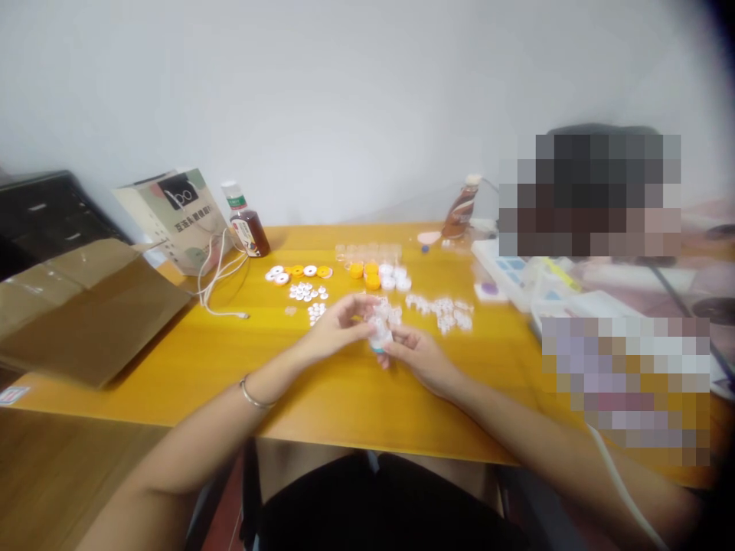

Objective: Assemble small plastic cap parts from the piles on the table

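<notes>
Between my two hands is a small clear-and-white plastic piece with a blue edge (379,340); its exact kind is too blurred to make out. My left hand (346,325) closes its thumb and fingers on it from the left. My right hand (422,358) grips its lower right side. Just beyond the hands lie several clear plastic parts (445,314), partly behind my fingers. White round pieces (307,291) are spread in small groups to the left. Yellow caps (372,275) and white caps (395,278) stand behind the hands.
Yellow and white rings (297,271) line up near a row of clear containers (367,252). A dark bottle (248,226), white cable (213,283), paper bag (184,222) and cardboard box (86,306) occupy the left. Right are a cola bottle (461,208), organizer box (499,268) and another person.
</notes>
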### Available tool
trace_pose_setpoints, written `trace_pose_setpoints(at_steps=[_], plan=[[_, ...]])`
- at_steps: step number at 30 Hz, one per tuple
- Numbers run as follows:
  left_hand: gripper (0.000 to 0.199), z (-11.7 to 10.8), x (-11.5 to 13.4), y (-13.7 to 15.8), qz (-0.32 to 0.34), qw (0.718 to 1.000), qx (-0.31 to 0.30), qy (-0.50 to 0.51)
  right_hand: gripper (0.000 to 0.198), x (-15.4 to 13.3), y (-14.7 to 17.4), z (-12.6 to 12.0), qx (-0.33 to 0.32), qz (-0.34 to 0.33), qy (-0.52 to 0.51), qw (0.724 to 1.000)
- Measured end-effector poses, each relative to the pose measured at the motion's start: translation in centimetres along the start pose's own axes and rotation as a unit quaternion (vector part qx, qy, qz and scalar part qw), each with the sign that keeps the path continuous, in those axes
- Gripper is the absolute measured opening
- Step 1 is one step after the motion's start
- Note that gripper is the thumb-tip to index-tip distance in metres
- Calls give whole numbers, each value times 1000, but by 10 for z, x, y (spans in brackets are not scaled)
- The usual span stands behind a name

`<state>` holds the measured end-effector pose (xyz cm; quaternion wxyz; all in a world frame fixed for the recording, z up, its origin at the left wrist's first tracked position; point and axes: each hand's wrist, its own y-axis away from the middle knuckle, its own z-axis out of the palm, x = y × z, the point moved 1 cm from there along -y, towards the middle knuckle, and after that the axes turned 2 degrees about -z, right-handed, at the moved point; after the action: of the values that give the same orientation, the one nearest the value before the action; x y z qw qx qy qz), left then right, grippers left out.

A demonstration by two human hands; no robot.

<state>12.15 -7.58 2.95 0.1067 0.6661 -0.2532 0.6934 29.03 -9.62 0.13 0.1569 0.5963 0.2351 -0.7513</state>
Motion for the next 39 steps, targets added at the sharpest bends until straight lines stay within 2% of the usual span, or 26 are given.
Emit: trace_pose_setpoints(at_steps=[3, 5, 9, 13, 16, 20, 24, 27, 29, 32, 36, 39], plan=[[31, 1, 2, 1, -6, 1000, -28, 6, 17, 0, 0, -1, -5, -4, -17, 1000], [39, 1, 2, 2, 0, 998, -53, 20, 18, 0, 0, -1, -3, -5, -23, 1000], [50, 1, 1, 1, 18, 999, -35, 20, 19, 0, 0, -1, -4, -4, -17, 1000], [47, 2, -1, 1, 19, 996, -63, 54, 21, 1, 0, -1, -4, -1, -24, 1000], [46, 1, 0, 0, 33, 998, -38, 37, 21, 2, 0, 0, -7, 2, -25, 1000], [43, 1, 1, 0, 15, 996, -76, 52, 21, 2, 0, 0, -18, 7, -23, 1000], [30, 1, 4, 2, 7, 999, -53, 3, 19, 1, 1, 1, -19, 4, -17, 1000], [30, 1, 6, 3, -8, 996, -89, 2, 19, 0, 1, 2, -32, 9, 0, 999], [33, 1, 7, 3, -9, 997, -69, -15, 20, -1, 1, 1, -34, 9, 7, 999], [26, 3, 5, 2, -23, 998, -10, -59, 21, -1, 1, 0, -15, 9, 9, 1000], [25, 6, 1, 0, -21, 996, 46, -71, 25, 3, -1, -2, 7, 17, 10, 1000], [25, 8, 1, 1, -16, 996, 42, -72, 26, 4, -1, -1, 8, 19, -8, 1000]])
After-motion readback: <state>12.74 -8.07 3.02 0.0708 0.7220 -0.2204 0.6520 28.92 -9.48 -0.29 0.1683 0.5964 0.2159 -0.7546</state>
